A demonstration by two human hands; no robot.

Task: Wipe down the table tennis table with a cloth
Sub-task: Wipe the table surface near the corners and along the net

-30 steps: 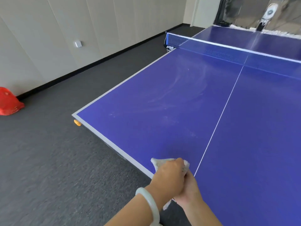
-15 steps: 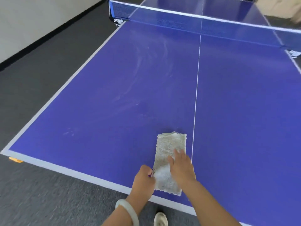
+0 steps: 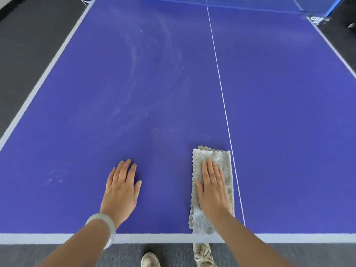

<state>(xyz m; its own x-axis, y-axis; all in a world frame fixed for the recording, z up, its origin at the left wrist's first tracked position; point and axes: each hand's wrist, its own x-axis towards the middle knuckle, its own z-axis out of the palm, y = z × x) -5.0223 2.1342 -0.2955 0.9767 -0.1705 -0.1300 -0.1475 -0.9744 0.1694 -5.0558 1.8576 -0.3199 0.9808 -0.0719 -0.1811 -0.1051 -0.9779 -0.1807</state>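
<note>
The blue table tennis table (image 3: 279, 105) fills the head view, with pale dusty smears across its left half. A grey folded cloth (image 3: 217, 157) lies flat near the front edge, just left of the white centre line. My right hand (image 3: 212, 191) presses flat on the cloth with straight fingers. My left hand (image 3: 121, 187), a pale bangle on its wrist, rests flat on the bare blue surface to the left of the cloth, apart from it.
The net (image 3: 250, 3) crosses the far end, its clamp (image 3: 317, 19) at the right edge. Dark grey carpet (image 3: 25, 45) runs along the left side and under the front edge, where my shoes (image 3: 202, 255) show.
The cloth went from bunched in both hands to spread flat on the table. My left hand has let go of it and moved left onto the bare surface. The view shifted to face the table squarely.
</note>
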